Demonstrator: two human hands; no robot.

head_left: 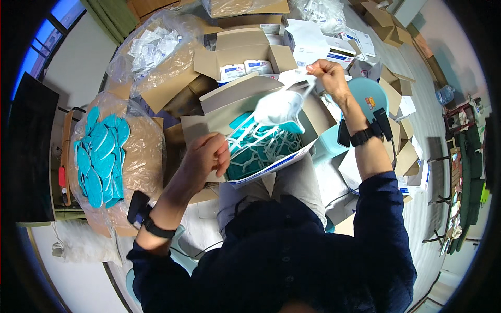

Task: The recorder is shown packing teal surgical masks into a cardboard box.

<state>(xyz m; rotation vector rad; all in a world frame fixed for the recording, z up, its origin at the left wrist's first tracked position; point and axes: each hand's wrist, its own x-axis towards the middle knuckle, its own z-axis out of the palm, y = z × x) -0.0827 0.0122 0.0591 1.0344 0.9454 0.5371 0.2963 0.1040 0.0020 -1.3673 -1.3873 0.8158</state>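
White mask [279,108] held up above an open carton [235,98], in front of the seated person.
Right hand [332,77] raised at the carton's far right, thumb and fingers pinched on the mask's white strap; left hand [202,157] at the near left edge, fingers curled beside other straps, cannot tell whether it grips one. Teal masks [244,170] and tangled straps lie inside the carton; more teal pieces [102,156] sit on a plastic bag [143,156] at left.
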